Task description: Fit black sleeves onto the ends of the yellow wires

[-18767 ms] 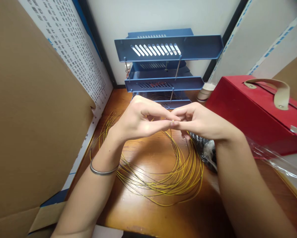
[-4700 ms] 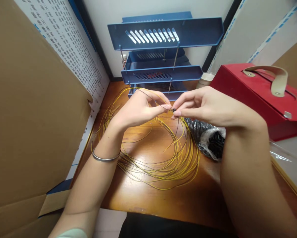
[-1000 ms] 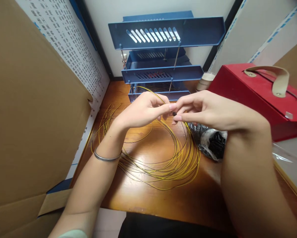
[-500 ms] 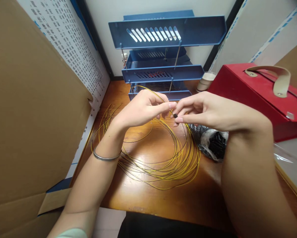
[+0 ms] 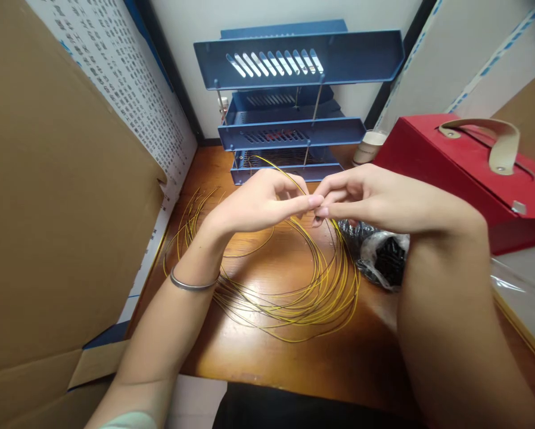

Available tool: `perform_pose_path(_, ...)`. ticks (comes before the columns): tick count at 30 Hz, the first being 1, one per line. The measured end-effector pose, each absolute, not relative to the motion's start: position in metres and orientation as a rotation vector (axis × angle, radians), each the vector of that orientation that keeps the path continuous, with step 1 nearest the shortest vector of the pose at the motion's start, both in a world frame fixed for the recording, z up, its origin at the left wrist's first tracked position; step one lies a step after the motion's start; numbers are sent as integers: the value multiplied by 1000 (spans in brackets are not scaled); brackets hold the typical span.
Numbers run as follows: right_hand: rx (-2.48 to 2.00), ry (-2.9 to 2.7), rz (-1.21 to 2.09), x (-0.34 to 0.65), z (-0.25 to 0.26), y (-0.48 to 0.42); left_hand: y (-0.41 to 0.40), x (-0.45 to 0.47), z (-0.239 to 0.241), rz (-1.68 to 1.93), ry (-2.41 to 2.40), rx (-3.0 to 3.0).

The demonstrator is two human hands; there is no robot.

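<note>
My left hand (image 5: 267,201) pinches a thin yellow wire (image 5: 274,167) between thumb and fingers; the wire arches up over the back of the hand. My right hand (image 5: 375,193) is closed at the fingertips on a small black piece (image 5: 317,219), mostly covered by the fingers. The fingertips of both hands meet above the table, hiding the wire's end. Below them, a loose coil of yellow and dark wires (image 5: 339,292) lies on the wooden table (image 5: 271,357).
Behind the hands stands a blue tiered tray rack (image 5: 289,134). At the right are a black plastic bag (image 5: 386,259), a red box with a beige handle (image 5: 455,179) and a cup (image 5: 369,147). Cardboard (image 5: 62,196) rises along the left.
My left hand has shifted slightly right, its thumb now meeting my right fingertips. The small black piece, clearly visible before, is now mostly covered.
</note>
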State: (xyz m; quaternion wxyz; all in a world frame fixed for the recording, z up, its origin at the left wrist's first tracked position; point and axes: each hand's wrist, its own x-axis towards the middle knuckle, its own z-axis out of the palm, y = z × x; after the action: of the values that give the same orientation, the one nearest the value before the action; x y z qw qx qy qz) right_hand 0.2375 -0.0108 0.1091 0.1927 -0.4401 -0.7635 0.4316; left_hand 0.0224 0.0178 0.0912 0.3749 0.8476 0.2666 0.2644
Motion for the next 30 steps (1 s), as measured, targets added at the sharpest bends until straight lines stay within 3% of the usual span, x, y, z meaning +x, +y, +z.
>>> perform_pose_path(17, -1138, -2299, 944, 240, 103, -11, 20, 18, 94, 831, 668, 2104)
perform_pose_path(23, -1538, -1902, 797, 252, 82, -49, 12, 26, 93, 803, 707, 2108)
perform_pose_path(30, -2050, -1300, 300, 293, 15, -100, -15, 33, 74, 781, 701, 1957)
